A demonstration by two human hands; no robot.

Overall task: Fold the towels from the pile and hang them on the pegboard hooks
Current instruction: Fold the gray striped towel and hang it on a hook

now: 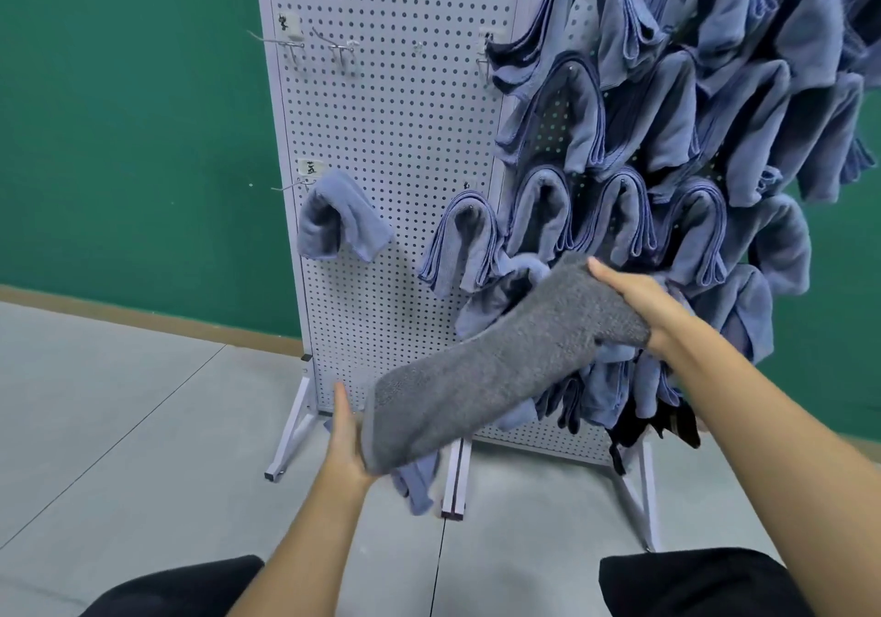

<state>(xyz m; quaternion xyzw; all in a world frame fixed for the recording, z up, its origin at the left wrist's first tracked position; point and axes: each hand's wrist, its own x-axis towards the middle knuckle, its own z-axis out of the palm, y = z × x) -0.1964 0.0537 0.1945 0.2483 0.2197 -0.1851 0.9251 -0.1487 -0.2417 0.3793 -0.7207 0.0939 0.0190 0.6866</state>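
Green wall and grey floor back a white pegboard standing on angled legs. Near the pegboard's upper left edge, bare hooks jut out, and lower on that same edge a single blue towel is draped over a hook. Below it, the left hand grips the lower end of a folded grey towel, thumb showing on the near side and fingers hidden behind the cloth. This grey towel slants up to the right in front of the pegboard's lower middle, clear of any hook. A blue cloth lies on the floor beneath it. The right hand clasps the towel's upper end, thumb on top and fingers curled beneath. Rows of hung blue towels crowd the pegboard's right side.
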